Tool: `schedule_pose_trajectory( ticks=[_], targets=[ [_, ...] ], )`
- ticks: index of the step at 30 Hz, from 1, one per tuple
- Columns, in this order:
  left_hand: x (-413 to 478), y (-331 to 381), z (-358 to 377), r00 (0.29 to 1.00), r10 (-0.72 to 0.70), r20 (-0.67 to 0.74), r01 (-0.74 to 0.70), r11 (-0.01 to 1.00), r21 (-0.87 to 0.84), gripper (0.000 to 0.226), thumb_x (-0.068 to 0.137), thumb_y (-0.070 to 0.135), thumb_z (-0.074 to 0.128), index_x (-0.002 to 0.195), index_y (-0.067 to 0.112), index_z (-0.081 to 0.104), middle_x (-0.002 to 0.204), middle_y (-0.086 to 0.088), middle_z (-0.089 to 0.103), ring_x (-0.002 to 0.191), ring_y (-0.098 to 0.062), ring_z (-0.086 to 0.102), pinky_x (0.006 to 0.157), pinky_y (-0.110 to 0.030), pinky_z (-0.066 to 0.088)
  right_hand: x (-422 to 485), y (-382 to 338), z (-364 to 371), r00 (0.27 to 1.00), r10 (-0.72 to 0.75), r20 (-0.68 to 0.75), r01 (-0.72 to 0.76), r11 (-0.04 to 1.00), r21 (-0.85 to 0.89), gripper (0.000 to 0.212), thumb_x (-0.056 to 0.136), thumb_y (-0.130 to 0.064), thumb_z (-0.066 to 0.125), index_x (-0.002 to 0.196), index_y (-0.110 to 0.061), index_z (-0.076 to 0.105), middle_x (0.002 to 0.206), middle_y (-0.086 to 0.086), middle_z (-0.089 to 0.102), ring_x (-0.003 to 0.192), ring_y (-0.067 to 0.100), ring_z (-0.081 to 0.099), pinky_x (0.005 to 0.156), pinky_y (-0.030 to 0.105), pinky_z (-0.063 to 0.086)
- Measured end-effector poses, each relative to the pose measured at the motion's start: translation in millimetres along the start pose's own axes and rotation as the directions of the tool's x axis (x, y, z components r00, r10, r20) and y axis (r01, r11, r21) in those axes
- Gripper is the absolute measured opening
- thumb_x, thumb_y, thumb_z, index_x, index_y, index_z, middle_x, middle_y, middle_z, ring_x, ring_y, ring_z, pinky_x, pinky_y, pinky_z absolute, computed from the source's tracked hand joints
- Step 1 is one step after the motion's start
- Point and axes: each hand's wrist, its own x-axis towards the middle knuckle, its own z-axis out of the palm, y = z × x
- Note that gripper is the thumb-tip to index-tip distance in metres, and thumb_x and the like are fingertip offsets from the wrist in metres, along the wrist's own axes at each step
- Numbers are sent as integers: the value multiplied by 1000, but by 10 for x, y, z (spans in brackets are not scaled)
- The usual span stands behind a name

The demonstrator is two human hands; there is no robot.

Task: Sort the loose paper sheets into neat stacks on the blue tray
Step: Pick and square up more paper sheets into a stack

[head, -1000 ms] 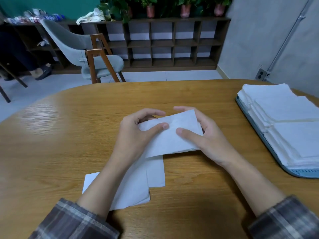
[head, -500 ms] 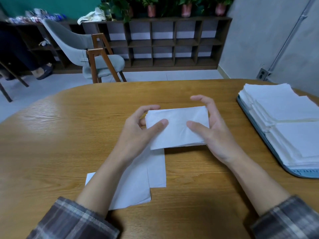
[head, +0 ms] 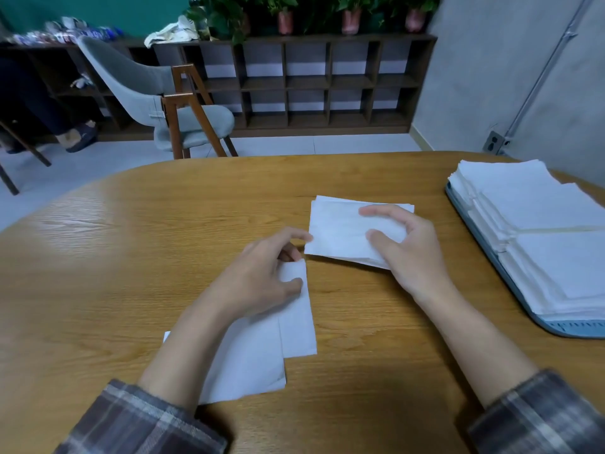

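My right hand (head: 407, 247) grips a small bundle of white paper sheets (head: 337, 232) just above the wooden table (head: 131, 257), thumb on top and fingers curled round its right end. My left hand (head: 262, 276) has let go of the bundle and hovers with loosely curled fingers over the loose sheets (head: 262, 352) lying on the table under my left forearm. The blue tray (head: 484, 247) at the right edge carries several neat white paper stacks (head: 537, 231).
A grey chair (head: 170, 103) with wooden legs stands beyond the table's far edge. A dark cubby shelf (head: 307, 83) with potted plants lines the back wall. A seated person's legs (head: 49, 122) show at the far left.
My right hand has carried the bundle to the right, toward the tray. My left hand released the bundle and dropped back over the loose sheets.
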Motion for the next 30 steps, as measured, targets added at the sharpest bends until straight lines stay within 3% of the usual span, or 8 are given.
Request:
schedule_pose_trajectory(
  ticks=[4, 9, 15, 18, 21, 24, 28, 30],
  targets=[
    [2, 2, -5, 999, 20, -33, -21, 1000, -12, 39, 91, 22, 81, 121, 42, 68, 92, 15, 68, 89, 3, 59, 72, -10, 40, -9, 12, 29, 1000, -12, 20, 13, 1000, -19, 37, 92, 1, 64, 109, -30, 78, 115, -27, 73, 119, -14, 58, 99, 1, 35],
    [7, 40, 26, 995, 94, -34, -94, 996, 2, 9, 98, 21, 74, 97, 29, 77, 99, 16, 74, 100, 2, 62, 77, -9, 40, 6, 33, 36, 1000, -8, 19, 9, 999, -48, 37, 93, 0, 63, 110, -30, 78, 117, -25, 73, 122, -11, 58, 97, -1, 34],
    [26, 112, 57, 957, 87, -278, -135, 978, -160, 9, 101, 25, 70, 97, 30, 76, 88, 12, 73, 84, -10, 64, 67, -21, 43, 4, -21, 59, 997, 31, 73, -35, 998, 55, 16, 101, -20, 67, 109, -26, 79, 116, -22, 75, 118, -13, 60, 92, -2, 36],
    [48, 146, 84, 928, 41, -370, -165, 937, -308, 7, 99, 20, 72, 97, 26, 77, 89, 11, 75, 84, -7, 68, 68, -21, 47, -12, -68, 45, 986, 75, 150, -94, 988, 125, 23, 103, -37, 63, 113, -25, 80, 116, -25, 75, 113, -17, 60, 85, -4, 36],
    [46, 161, 70, 910, 22, -414, -205, 891, -404, 7, 98, 14, 74, 102, 19, 76, 97, 8, 77, 91, -5, 71, 77, -18, 50, -30, -78, 27, 975, 74, 208, -106, 983, 147, 27, 101, -43, 64, 114, -26, 79, 119, -26, 74, 117, -17, 58, 96, 4, 37],
    [42, 160, 58, 886, 48, -460, -258, 877, -406, 12, 99, 11, 72, 108, 17, 75, 103, 8, 75, 99, -9, 70, 83, -22, 52, -47, -75, 15, 971, 67, 231, -101, 986, 136, 21, 98, -41, 70, 109, -27, 80, 119, -25, 74, 119, -17, 57, 99, 8, 35],
    [20, 196, 35, 861, 86, -501, -308, 872, -381, 19, 99, 4, 69, 116, 14, 72, 108, 8, 73, 103, -3, 67, 86, -15, 48, -56, -72, 21, 972, 66, 224, -94, 989, 117, 22, 92, -45, 76, 108, -30, 80, 123, -23, 73, 127, -11, 55, 109, 19, 34],
    [10, 214, 23, 861, 81, -502, -312, 863, -396, 22, 99, 1, 69, 118, 13, 72, 109, 8, 72, 101, 0, 66, 85, -14, 48, -56, -68, 14, 972, 77, 221, -103, 989, 107, 24, 91, -47, 76, 109, -32, 79, 124, -25, 71, 127, -13, 53, 105, 15, 32]
  ],
)
